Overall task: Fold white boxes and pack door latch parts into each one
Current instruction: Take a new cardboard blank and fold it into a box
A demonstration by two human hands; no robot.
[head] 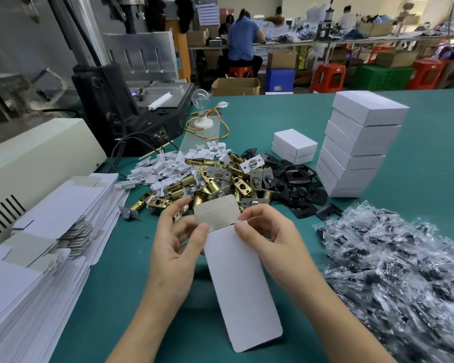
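The person holds 1 flat white box (243, 284) above the green table (142, 289). Both hands grasp it near its far end, where the grey inner face of the end flap (215, 212) stands up. The left hand (177, 241) pinches the box's left edge: its thumb lies on the white face right at the flap's fold, and its fingers curl behind. The right hand (269, 238) pinches the opposite edge at the same height, thumb on the front and fingers curled behind the card. From the grip, the rest of the box runs down toward the person, and its rounded near flap hangs free.

Just beyond the grip lies a heap of brass door latches (194, 187) mixed with silver faceplates. Beyond that and to the left of the grip are small white plastic pieces (165, 166). Black plates (300, 179) lie beyond the grip on the right. Further off on that side, 2 closed white boxes (294, 145) sit one on the other, and a taller stack of closed boxes (359, 145) stands beside them. Crinkled clear bags (404, 279) (dark contents, too blurred to name) are piled to the right of the right hand. To the left of the left hand lies a thick stack of flat box blanks (50, 231).
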